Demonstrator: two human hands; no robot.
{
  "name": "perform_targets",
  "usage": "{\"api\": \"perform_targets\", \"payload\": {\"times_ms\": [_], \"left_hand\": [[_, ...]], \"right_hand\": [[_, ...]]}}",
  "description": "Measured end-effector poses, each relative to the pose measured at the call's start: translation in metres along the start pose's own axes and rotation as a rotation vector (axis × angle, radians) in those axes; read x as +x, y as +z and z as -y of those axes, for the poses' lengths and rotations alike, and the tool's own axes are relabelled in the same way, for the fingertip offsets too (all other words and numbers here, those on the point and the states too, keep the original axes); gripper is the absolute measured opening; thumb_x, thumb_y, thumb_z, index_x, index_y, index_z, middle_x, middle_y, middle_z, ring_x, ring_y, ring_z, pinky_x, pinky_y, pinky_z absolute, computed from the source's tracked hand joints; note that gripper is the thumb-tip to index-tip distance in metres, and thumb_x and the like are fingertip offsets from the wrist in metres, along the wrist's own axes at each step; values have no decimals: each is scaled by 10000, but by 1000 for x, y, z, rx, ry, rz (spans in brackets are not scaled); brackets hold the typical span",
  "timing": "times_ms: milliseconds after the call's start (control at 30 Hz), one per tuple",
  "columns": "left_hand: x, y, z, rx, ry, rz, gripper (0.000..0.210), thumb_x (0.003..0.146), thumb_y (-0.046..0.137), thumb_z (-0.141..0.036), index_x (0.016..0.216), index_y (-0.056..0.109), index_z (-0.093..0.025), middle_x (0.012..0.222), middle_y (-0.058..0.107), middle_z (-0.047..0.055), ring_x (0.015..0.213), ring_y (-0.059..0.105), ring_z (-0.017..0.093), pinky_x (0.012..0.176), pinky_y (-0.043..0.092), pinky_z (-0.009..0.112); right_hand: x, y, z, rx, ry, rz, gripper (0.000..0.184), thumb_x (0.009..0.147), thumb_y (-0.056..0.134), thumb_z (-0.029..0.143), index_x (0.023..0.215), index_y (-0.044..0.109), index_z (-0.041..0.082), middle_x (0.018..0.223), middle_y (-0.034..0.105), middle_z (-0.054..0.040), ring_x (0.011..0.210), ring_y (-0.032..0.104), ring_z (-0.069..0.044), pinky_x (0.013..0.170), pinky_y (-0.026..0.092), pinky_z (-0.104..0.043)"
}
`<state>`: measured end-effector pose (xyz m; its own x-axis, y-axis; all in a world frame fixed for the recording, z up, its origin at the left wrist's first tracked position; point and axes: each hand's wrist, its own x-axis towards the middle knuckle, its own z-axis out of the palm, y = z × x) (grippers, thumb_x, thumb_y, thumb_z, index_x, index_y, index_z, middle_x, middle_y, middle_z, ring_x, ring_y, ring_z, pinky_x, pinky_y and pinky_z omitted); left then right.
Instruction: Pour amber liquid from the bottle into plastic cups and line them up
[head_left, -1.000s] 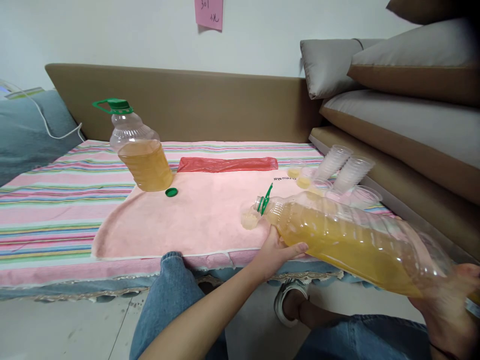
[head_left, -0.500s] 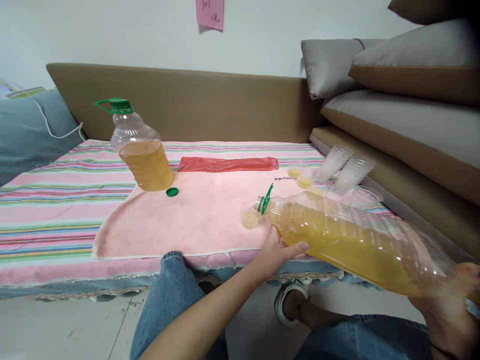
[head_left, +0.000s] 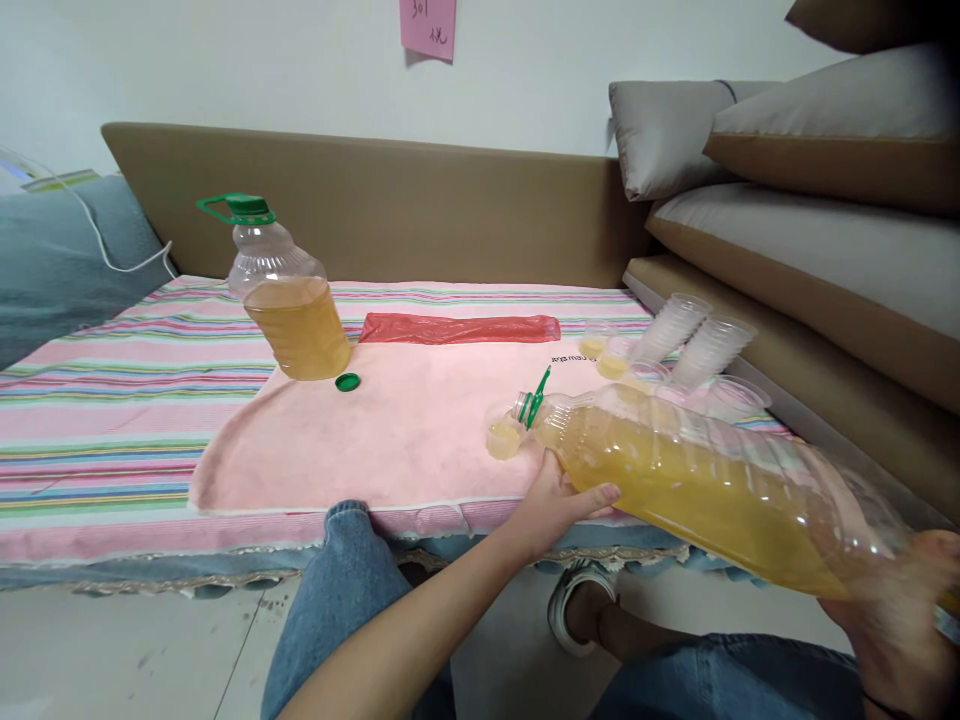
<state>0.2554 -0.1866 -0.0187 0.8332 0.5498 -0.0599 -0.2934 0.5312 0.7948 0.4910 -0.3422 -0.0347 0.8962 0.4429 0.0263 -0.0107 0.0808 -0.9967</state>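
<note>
A large clear plastic bottle [head_left: 697, 480] of yellow liquid lies tilted across the right side, its open mouth pointing left. My left hand [head_left: 559, 505] grips it from below near the neck, thumb along its side. At the far right my right hand [head_left: 900, 610], partly blurred, holds its base end. Just under the mouth stands a small clear plastic cup [head_left: 503, 438] with yellow liquid in it. A green carry ring [head_left: 535, 398] hangs on the bottle's neck. Farther left a capped second bottle [head_left: 300, 325], part full, stands beside a loose green cap [head_left: 347, 382].
Behind the held bottle are stacks of clear cups [head_left: 711, 352] and several cups with yellow liquid [head_left: 613, 366]. A red plastic bag [head_left: 459, 329] lies along the back of the pink towel [head_left: 375, 440]. Grey-brown cushions [head_left: 817, 230] are piled at the right.
The liquid in the small cup under the mouth now looks yellower and more settled. Both hands and the bottle keep nearly the same pose; the whole view has shifted slightly.
</note>
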Motion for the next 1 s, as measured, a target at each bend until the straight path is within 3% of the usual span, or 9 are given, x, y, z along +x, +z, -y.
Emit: {"api": "perform_targets", "payload": {"times_ms": [100,233,333,500,633,733,833,1000], "left_hand": [[1,0,-3,16,27,-2,710,654,866,-360,1197,431,-218,1443,524,167,1311,545,350,1092,416,636],[3,1,-12,79,46,-20,716,650,861,-379,1195,430,-205,1379,570,172,1268,575,358,1040,466,632],[6,2,-18,76,122,-31,720,635,868,-347,1204,454,-192,1359,581,171,1255,585,347,1059,466,588],[8,5,-30,96,246,-42,678,630,867,-292,1186,495,-180,1332,605,162,1253,591,317,1103,434,518],[0,12,-48,168,316,-78,729,637,859,-289,1247,470,-199,1301,626,154,1200,623,304,1060,467,499],[-9,17,-65,209,390,-206,901,596,880,-314,1348,392,-224,1452,496,183,1266,570,324,1054,466,491],[-18,17,-83,226,470,-291,908,556,895,-392,1313,425,-216,1528,393,194,1281,550,346,1071,448,499],[-34,2,-108,320,647,-248,966,511,896,-528,1340,451,-307,1563,361,114,1344,495,369,1095,439,516]], "right_hand": [[-3,4,-1,111,32,8,653,528,515,846,995,767,465,1368,548,-80,1375,360,-298,1055,347,-462],[-4,9,-8,181,-9,16,822,490,534,992,1037,768,425,1400,521,-76,1359,381,-323,1013,410,-465],[-6,15,-9,222,-15,44,850,536,536,1002,1115,746,416,1386,533,-92,1327,422,-347,993,435,-496],[-16,34,-2,205,-108,-93,792,509,617,930,1090,754,410,1347,569,-84,1325,411,-407,1068,385,-567],[-26,48,1,290,-148,21,834,554,542,995,1086,755,389,1351,567,-82,1309,430,-418,1026,430,-612],[-40,66,4,371,-201,96,807,577,634,938,1161,725,388,1326,585,-78,1302,445,-409,998,462,-629],[-59,92,10,454,-163,239,873,600,629,938,1255,679,363,1346,571,-83,1288,461,-420,987,469,-647],[-88,138,12,631,-171,385,878,615,705,887,1315,640,360,1396,534,-60,1324,429,-398,1050,440,-578]]}}
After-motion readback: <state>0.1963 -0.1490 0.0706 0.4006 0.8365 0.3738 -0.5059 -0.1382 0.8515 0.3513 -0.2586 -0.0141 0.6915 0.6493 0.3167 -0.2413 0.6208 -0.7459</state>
